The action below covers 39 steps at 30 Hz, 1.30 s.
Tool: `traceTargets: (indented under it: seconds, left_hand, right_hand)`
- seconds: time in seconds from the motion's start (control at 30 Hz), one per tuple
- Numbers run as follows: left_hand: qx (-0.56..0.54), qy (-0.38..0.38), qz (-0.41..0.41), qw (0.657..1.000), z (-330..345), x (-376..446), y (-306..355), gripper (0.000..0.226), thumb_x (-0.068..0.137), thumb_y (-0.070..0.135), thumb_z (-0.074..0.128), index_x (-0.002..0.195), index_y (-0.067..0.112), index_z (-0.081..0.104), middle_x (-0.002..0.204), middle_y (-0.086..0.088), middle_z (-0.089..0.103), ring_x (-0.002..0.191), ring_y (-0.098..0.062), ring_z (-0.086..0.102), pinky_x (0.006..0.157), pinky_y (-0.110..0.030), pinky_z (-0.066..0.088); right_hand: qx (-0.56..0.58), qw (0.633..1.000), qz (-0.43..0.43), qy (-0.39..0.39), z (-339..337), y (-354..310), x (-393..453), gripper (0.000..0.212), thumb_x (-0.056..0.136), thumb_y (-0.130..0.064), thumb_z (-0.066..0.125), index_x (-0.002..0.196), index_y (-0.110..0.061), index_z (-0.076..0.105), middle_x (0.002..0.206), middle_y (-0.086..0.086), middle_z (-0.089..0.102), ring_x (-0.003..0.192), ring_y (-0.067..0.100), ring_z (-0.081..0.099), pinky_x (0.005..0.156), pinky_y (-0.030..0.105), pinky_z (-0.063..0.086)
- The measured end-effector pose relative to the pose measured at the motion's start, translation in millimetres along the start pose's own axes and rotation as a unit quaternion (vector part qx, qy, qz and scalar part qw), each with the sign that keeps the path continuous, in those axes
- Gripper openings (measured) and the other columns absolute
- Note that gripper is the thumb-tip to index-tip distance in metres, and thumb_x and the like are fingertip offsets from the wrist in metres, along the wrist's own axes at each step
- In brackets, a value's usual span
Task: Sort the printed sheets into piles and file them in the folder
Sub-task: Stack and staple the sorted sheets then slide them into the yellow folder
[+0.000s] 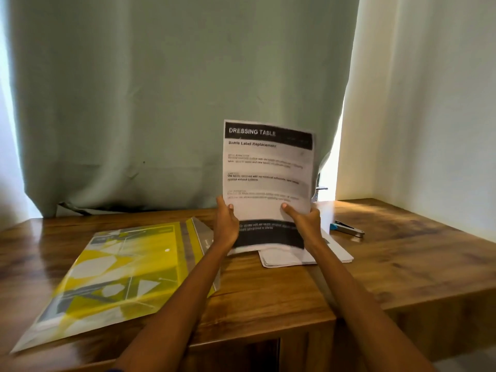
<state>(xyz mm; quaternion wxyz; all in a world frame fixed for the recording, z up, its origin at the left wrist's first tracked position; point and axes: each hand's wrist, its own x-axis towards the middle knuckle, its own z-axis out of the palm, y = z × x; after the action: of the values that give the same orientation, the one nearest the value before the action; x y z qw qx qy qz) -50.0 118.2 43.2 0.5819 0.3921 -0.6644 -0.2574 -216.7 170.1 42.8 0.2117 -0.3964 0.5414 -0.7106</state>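
Observation:
I hold a printed sheet (268,170) upright above the table, headed "DRESSING TABLE" in a black band. My left hand (226,224) grips its lower left edge with the thumb on the front. My right hand (306,224) grips its lower right part, thumb pressed on the front. Under the sheet a small stack of white sheets (295,257) lies flat on the table. A yellow and grey patterned plastic folder (115,275) lies flat to the left, its clear flap edge near my left forearm.
A stapler (347,229) with a blue end lies right of the stack. The wooden table (416,264) has a lower front edge near me. A green curtain (174,103) hangs behind, a white wall (429,103) to the right.

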Motion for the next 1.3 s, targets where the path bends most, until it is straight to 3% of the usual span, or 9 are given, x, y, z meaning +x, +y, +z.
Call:
traceTargets:
  seconds: [0.13,0.33,0.4,0.47,0.53,0.6,0.8,0.97,1.3]
  left_hand:
    - [0.031,-0.071,-0.122,0.99,-3.2,-10.7,-23.2,0.034,0.1,0.01,0.037,0.131,0.001,0.031,0.134,-0.019,0.048,0.12,-0.032,0.049,0.093,-0.039,0.043]
    - [0.119,-0.07,-0.087,0.987,-37.6,2.2,-19.0,0.023,0.098,0.013,0.042,0.113,0.0,0.055,0.121,-0.02,0.059,0.113,-0.033,0.055,0.091,-0.037,0.045]
    - [0.274,-0.063,-0.076,0.957,-52.1,1.8,-25.5,0.027,0.096,0.02,0.047,0.114,0.004,0.057,0.122,-0.017,0.058,0.117,-0.032,0.052,0.095,-0.038,0.042]
    - [0.42,-0.099,-0.131,0.893,-66.4,-4.5,-36.2,0.052,0.091,0.028,0.055,0.137,0.011,0.039,0.139,-0.013,0.044,0.129,-0.031,0.039,0.105,-0.044,0.033]
    - [0.471,-0.139,-0.194,0.849,-74.9,-13.5,-44.5,0.083,0.085,0.033,0.064,0.148,0.018,0.013,0.145,-0.011,0.033,0.134,-0.033,0.029,0.106,-0.054,0.027]
    - [0.469,-0.142,-0.215,0.845,-75.7,-17.7,-51.6,0.095,0.084,0.036,0.064,0.15,0.023,-0.003,0.143,-0.012,0.033,0.134,-0.035,0.027,0.103,-0.062,0.024]
    - [0.531,-0.133,-0.248,0.8,-80.7,-17.8,-41.4,0.069,0.092,0.018,0.049,0.149,0.016,0.009,0.145,-0.02,0.034,0.133,-0.045,0.029,0.1,-0.064,0.027]
    - [0.569,-0.107,-0.184,0.794,-100.6,-22.6,-42.5,0.038,0.087,0.009,0.056,0.126,0.012,0.053,0.127,-0.007,0.055,0.118,-0.027,0.054,0.09,-0.038,0.048]
    - [0.509,0.013,-0.072,0.858,-160.9,-4.8,-16.6,0.017,0.086,0.007,0.055,0.102,0.002,0.06,0.109,-0.016,0.062,0.103,-0.034,0.059,0.078,-0.036,0.048]
  right_hand:
    - [-0.129,0.991,-0.025,-0.021,-3.0,20.6,-6.6,0.044,0.09,-0.028,0.06,0.128,-0.01,0.045,0.123,0.01,0.056,0.111,0.026,0.056,0.094,0.04,0.049]
    - [-0.268,0.958,-0.092,-0.046,-7.4,-3.6,8.5,0.032,0.093,-0.013,0.054,0.124,-0.002,0.052,0.125,0.019,0.056,0.114,0.033,0.054,0.097,0.04,0.045]
    - [-0.289,0.953,-0.077,-0.052,-10.8,-12.1,15.6,0.033,0.092,-0.012,0.055,0.124,-0.004,0.053,0.125,0.019,0.057,0.112,0.034,0.054,0.097,0.041,0.045]
    - [-0.305,0.948,-0.057,-0.074,-14.0,-18.0,17.9,0.034,0.091,-0.009,0.056,0.124,-0.003,0.053,0.125,0.019,0.057,0.111,0.034,0.055,0.093,0.038,0.044]
    - [-0.323,0.94,-0.04,-0.103,-16.0,-21.0,16.4,0.034,0.09,-0.006,0.056,0.124,-0.001,0.053,0.125,0.02,0.057,0.11,0.034,0.055,0.089,0.034,0.045]
    - [-0.335,0.932,-0.02,-0.135,-16.3,-22.9,12.0,0.035,0.09,-0.005,0.057,0.124,0.0,0.053,0.125,0.019,0.056,0.109,0.033,0.055,0.088,0.033,0.045]
    - [-0.386,0.896,-0.005,-0.219,-10.6,-29.0,3.3,0.037,0.09,-0.009,0.059,0.126,-0.002,0.052,0.121,0.016,0.057,0.099,0.027,0.057,0.086,0.031,0.046]
    - [-0.418,0.873,0.007,-0.251,-4.1,-36.3,2.0,0.039,0.09,-0.008,0.059,0.128,-0.003,0.052,0.123,0.016,0.056,0.094,0.024,0.055,0.089,0.032,0.046]
    - [-0.37,0.886,0.036,-0.276,36.5,-56.5,-14.7,0.037,0.09,-0.005,0.057,0.127,-0.004,0.054,0.125,0.015,0.057,0.098,0.024,0.053,0.084,0.031,0.045]
